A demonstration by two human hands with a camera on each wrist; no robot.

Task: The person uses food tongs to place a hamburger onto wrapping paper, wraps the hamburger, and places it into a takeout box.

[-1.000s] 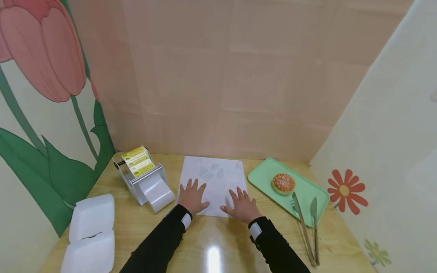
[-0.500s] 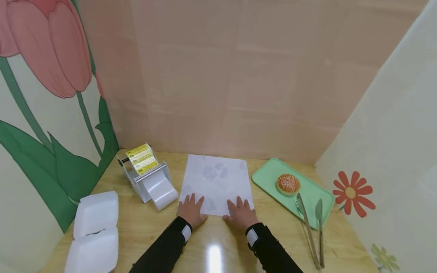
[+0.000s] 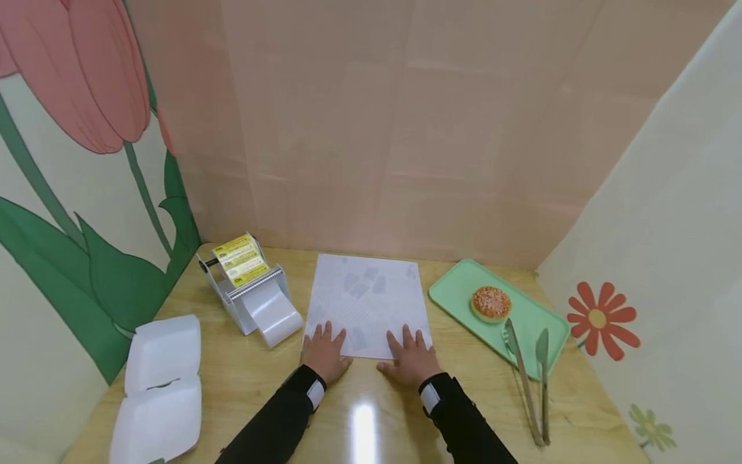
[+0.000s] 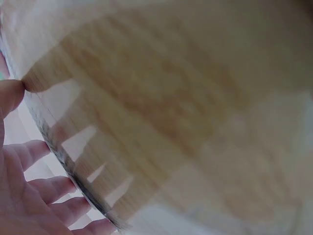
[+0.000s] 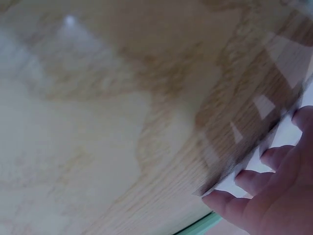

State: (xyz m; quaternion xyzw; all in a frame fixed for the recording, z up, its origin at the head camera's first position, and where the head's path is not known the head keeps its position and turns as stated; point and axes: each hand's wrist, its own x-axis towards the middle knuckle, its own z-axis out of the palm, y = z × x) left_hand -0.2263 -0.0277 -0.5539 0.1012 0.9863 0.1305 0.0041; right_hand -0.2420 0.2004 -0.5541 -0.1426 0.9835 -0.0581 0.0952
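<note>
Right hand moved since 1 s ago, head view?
Yes. Judged against the green tray, the right hand has drawn back, to the near edge of the white sheet.

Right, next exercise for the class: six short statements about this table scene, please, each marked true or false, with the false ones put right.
1. The left hand and right hand are at the near edge of the paper. True.
2. The bun has pale sprinkles on top. True.
3. The bun lies on the paper. False: it is on the green tray.
4. The box and dispenser are left of the paper. True.
5. The box is closed. False: it lies open.
6. The right hand holds the bun. False: it lies spread, holding nothing.
</note>
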